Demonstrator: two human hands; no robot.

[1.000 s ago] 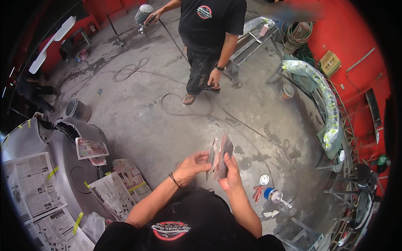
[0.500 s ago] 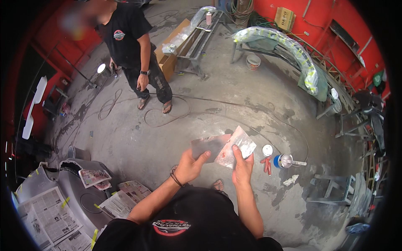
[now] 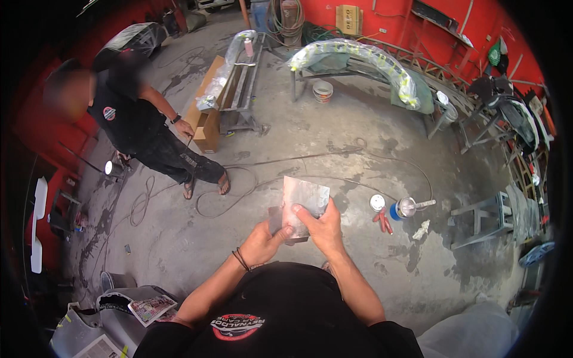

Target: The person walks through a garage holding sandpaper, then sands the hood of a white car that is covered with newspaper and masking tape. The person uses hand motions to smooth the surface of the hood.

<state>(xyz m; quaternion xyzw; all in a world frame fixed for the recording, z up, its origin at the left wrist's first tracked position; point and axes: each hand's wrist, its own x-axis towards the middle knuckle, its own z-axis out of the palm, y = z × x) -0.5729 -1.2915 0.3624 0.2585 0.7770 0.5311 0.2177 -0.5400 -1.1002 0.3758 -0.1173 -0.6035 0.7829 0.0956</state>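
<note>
In front of my body, both hands hold two thin, flat plates that overlap. The paler plate [image 3: 307, 194] is silvery, with pinkish smears. My right hand [image 3: 325, 227] grips its right edge, the thumb lying across its face. Most of the darker plate [image 3: 274, 218] is hidden behind the pale one. My left hand [image 3: 264, 243] holds the dark plate at its lower left, fingers closed and thumb against the lower edge of the stack.
On the floor to the right are a blue can [image 3: 405, 207] with a flat tool across it, a white lid [image 3: 377, 202] and red tubes [image 3: 383, 224]. A cable [image 3: 286, 157] crosses the floor. At left a co-worker [image 3: 134, 110] stands near a cardboard box [image 3: 207, 131].
The pale plate has swung upright and slid left over the dark one, my hands coming closer together. My view has turned rightward. The co-worker now leans over.
</note>
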